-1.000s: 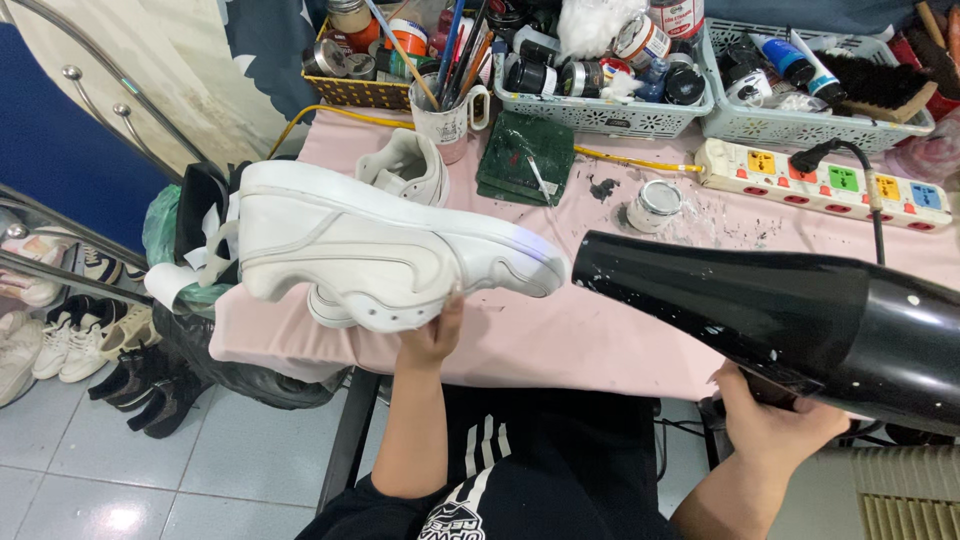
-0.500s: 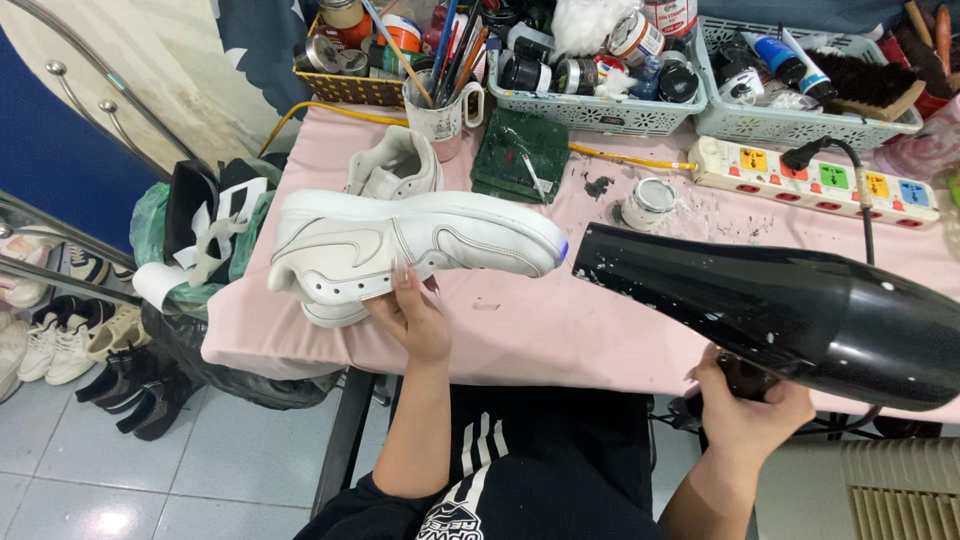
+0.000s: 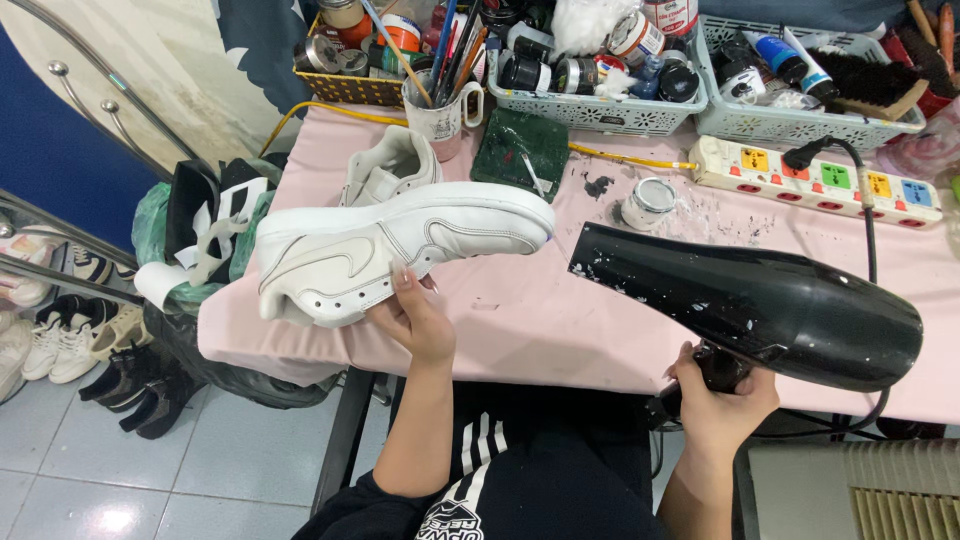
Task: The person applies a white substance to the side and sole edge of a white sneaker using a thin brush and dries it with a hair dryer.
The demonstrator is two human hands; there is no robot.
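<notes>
Since earlier frame you rolled white sneaker (image 3: 400, 250) side-up, lowered it toward table (image 3: 560, 320) edge. Left hand (image 3: 415, 320) gripped its sole; right hand (image 3: 725, 400) clasped black hair dryer (image 3: 750, 300) (nozzle aimed at toe).

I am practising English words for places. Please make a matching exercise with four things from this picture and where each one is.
Things:
1. white shoe
2. hair dryer
3. power strip
4. mug of brushes

Places:
a. lying at the table's far right side
b. held in the right hand
c. standing beside the yellow basket
d. held up in the left hand

Pairs: 1-d, 2-b, 3-a, 4-c
</notes>
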